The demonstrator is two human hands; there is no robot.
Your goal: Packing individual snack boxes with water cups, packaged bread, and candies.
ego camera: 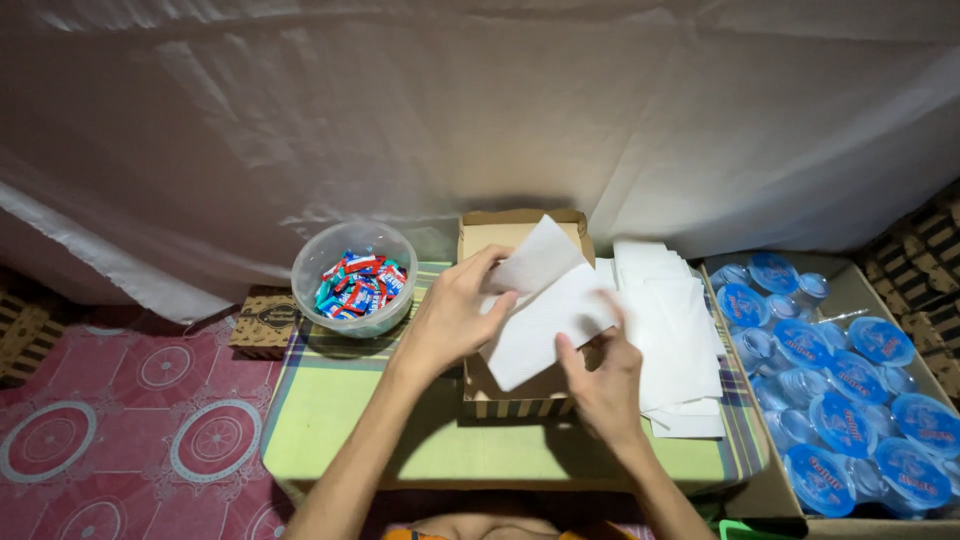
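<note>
One view only, from the person's head, looking steeply down and forward across a low table (340,420) toward a white sheet (480,110) hung behind its far edge. It sits close: both forearms enter from the bottom edge. The table fills the middle, with floor mat (120,420) left and a carton (860,300) at its right edge.

white paper sheets (560,310), blue-lidded cups (850,400), pink floral mat (120,420)

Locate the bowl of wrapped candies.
In the head view, the clear bowl of wrapped candies sits at the table's back left corner, left of the open cardboard box and the left hand.
</note>
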